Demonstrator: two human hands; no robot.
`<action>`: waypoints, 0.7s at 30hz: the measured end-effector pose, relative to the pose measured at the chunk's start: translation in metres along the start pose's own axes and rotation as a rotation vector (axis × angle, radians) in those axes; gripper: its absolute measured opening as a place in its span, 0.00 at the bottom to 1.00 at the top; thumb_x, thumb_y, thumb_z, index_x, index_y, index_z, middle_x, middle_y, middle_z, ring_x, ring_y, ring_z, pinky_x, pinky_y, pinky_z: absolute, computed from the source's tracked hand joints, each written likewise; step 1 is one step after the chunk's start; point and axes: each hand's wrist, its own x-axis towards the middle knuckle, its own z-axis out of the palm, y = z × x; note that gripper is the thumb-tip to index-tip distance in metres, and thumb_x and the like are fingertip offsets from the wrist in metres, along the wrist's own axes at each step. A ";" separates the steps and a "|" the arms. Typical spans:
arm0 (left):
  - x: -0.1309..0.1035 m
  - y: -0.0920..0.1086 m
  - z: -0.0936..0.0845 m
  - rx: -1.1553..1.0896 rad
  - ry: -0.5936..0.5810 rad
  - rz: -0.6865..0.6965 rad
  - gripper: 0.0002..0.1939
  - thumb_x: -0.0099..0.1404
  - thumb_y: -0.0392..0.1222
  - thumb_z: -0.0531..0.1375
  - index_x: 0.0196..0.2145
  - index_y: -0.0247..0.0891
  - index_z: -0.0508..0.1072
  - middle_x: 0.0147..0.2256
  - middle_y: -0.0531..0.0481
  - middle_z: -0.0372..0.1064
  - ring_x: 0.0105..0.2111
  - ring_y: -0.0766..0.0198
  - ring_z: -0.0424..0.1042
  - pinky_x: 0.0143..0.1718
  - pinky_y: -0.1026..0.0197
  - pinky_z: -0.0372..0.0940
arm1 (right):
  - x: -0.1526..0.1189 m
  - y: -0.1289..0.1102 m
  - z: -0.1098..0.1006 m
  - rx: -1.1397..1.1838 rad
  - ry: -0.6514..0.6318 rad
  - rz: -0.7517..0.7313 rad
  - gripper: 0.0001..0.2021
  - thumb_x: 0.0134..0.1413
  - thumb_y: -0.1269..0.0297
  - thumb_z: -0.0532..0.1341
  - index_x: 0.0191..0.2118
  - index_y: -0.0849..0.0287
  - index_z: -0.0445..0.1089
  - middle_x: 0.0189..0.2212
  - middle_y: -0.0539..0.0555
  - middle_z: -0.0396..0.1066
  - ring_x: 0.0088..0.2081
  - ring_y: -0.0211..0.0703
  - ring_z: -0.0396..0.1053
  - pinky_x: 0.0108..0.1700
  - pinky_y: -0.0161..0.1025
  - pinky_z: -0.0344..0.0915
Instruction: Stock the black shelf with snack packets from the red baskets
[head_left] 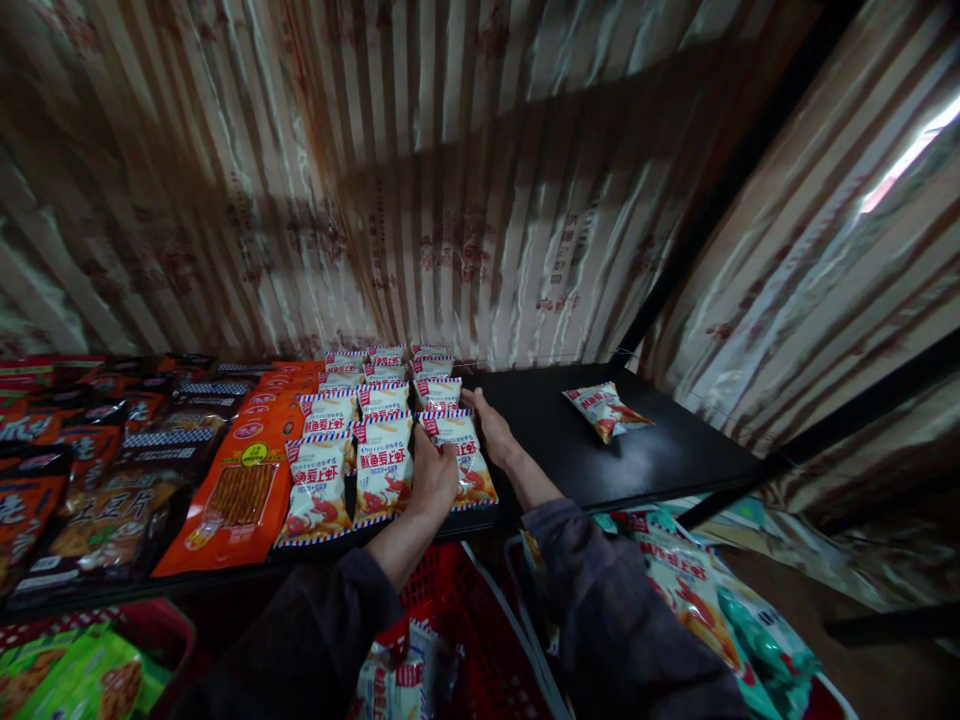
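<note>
Landmark: the black shelf (534,425).

- Red basket (182,640), below the shelf's left part, containing green packets (90,670).
- Dark packets (101,535), some with checkered bands, in files over the shelf's left end, among orange-and-black ones.
- Orange packets (232,510), one overlapping file, front to back, left of the shelf's middle.
- White packets (313,490), red-lettered with striped edges, three files side by side on the shelf's middle, propped with faces forward.
- Middle basket (499,620), red, perforated, below the shelf's middle; further white-and-red packs (405,675) inside.
- Left hand (433,475), at the shelf's front edge, fingers partly bent against the left side of the front right-hand packet (474,470); whether it pinches cannot be told.
- Right hand (491,430), over the shelf just right of the files, fingers extended, fingertips beside the right-hand file.
- Single white packet (607,410), lying askew on the shelf's right part, well apart from the files.
- Larger white and green bags (686,580), below the shelf's right part.
- Striped sheeting (450,220), hanging behind the shelf.
</note>
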 end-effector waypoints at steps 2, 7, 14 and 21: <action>0.000 0.001 -0.001 -0.006 0.001 0.016 0.32 0.63 0.36 0.50 0.62 0.27 0.46 0.61 0.36 0.53 0.62 0.58 0.52 0.61 0.59 0.48 | 0.001 -0.004 0.003 -0.002 -0.021 0.008 0.25 0.55 0.43 0.51 0.46 0.56 0.72 0.49 0.55 0.71 0.54 0.49 0.64 0.58 0.48 0.57; 0.001 0.002 -0.001 0.003 -0.007 0.014 0.32 0.63 0.35 0.50 0.62 0.25 0.46 0.61 0.34 0.51 0.63 0.59 0.48 0.61 0.60 0.46 | 0.001 -0.006 0.003 -0.040 -0.002 -0.015 0.26 0.52 0.42 0.54 0.43 0.58 0.74 0.45 0.56 0.74 0.52 0.51 0.66 0.57 0.47 0.58; 0.004 0.000 0.005 -0.013 0.034 0.051 0.32 0.60 0.34 0.52 0.61 0.29 0.49 0.61 0.37 0.52 0.63 0.59 0.48 0.62 0.60 0.45 | 0.013 0.004 -0.007 -0.112 0.045 -0.061 0.25 0.52 0.42 0.55 0.43 0.57 0.74 0.49 0.55 0.71 0.55 0.49 0.64 0.60 0.46 0.53; 0.005 -0.005 0.011 -0.019 0.045 0.149 0.34 0.58 0.29 0.50 0.62 0.24 0.46 0.63 0.34 0.46 0.64 0.59 0.45 0.63 0.60 0.41 | 0.023 0.020 -0.010 -0.084 0.162 -0.081 0.27 0.53 0.41 0.52 0.46 0.57 0.72 0.53 0.56 0.68 0.56 0.48 0.63 0.60 0.46 0.53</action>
